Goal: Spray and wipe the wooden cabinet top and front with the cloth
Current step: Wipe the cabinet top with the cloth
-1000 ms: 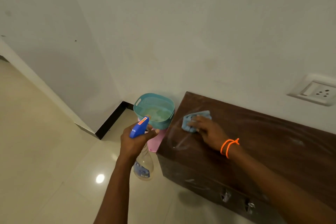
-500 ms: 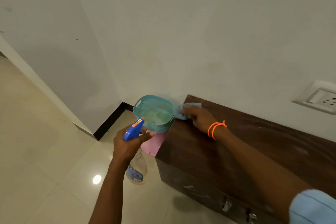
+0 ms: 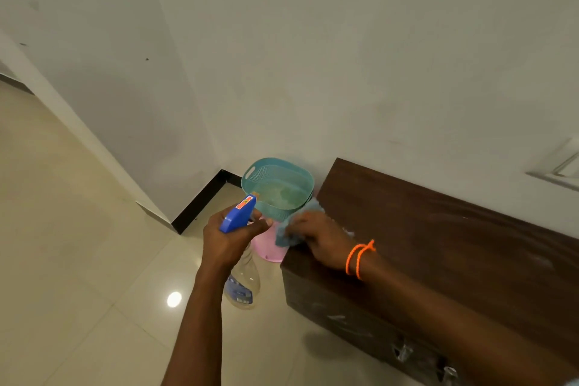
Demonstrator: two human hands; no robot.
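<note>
Our left hand [image 3: 227, 236] stays closed around the spray bottle [image 3: 239, 273], held idle. Our right hand [image 3: 319, 236], pressing the cloth [image 3: 286, 230], has slid forward along the cabinet top [image 3: 438, 229] left edge, so this end looks wiped.

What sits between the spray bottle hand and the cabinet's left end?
In the head view, a pink basket under a teal basket stands between the left hand and the cabinet.

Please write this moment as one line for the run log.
left hand: holds spray bottle | right hand: presses cloth on cabinet top, left edge | front: unwiped
</note>
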